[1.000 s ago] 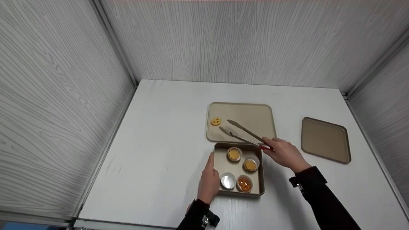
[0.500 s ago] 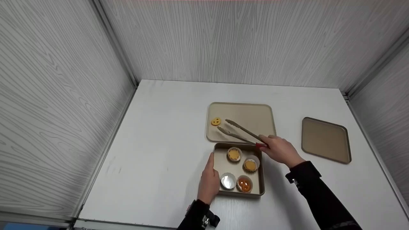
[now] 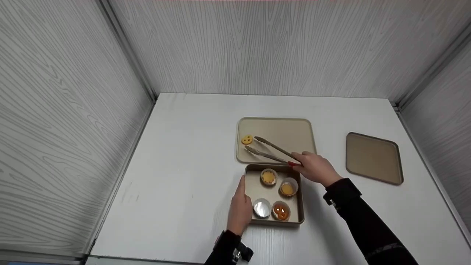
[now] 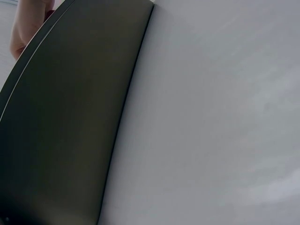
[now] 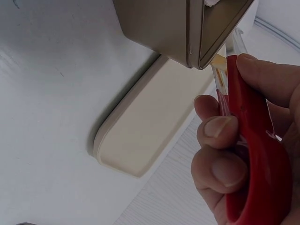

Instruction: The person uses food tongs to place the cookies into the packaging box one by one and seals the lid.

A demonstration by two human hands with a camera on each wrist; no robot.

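My right hand (image 3: 312, 168) grips red-handled metal tongs (image 3: 270, 151) whose open tips reach over a flat beige tray (image 3: 290, 129), close to a yellow smiley cookie (image 3: 247, 140) lying on it. In the right wrist view the fingers (image 5: 220, 140) curl round the red handle (image 5: 251, 159). My left hand (image 3: 240, 208) rests against the left side of a deep square pan (image 3: 300, 211). The pan holds three filled tart cups (image 3: 269, 177) and one foil cup (image 3: 261, 208). The left wrist view shows only the pan's dark wall (image 4: 61, 122) and white table.
A second flat beige tray (image 3: 373, 157) lies at the right of the white table (image 3: 184, 154). Grey wood-grain walls enclose the table on three sides.
The right hand has carried the tongs leftward and away from me, bringing the tips nearer the smiley cookie. The left hand stays on the pan.
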